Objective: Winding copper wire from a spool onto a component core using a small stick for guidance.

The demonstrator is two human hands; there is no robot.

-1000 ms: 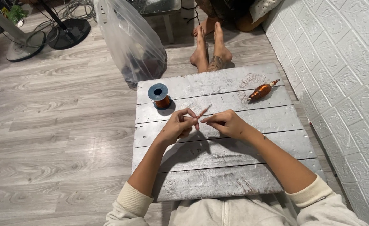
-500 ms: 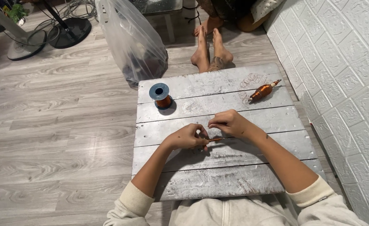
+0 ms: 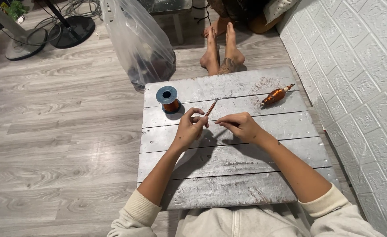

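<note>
A thin copper-coloured rod [image 3: 211, 107] stands tilted above the middle of the grey plank tabletop [image 3: 246, 175], pinched at its lower end by the fingers of the left hand [image 3: 190, 129]. The right hand [image 3: 241, 126] is just beside it, fingers pinched together; what they grip is too fine to tell. A blue spool of copper wire [image 3: 168, 99] stands near the left hand. A wound copper coil [image 3: 274, 95] lies well apart toward the white wall [image 3: 360, 66].

Wire spool [image 3: 168, 98] crowds the board [image 3: 228, 162] behind the left hand [image 3: 189, 130].
</note>
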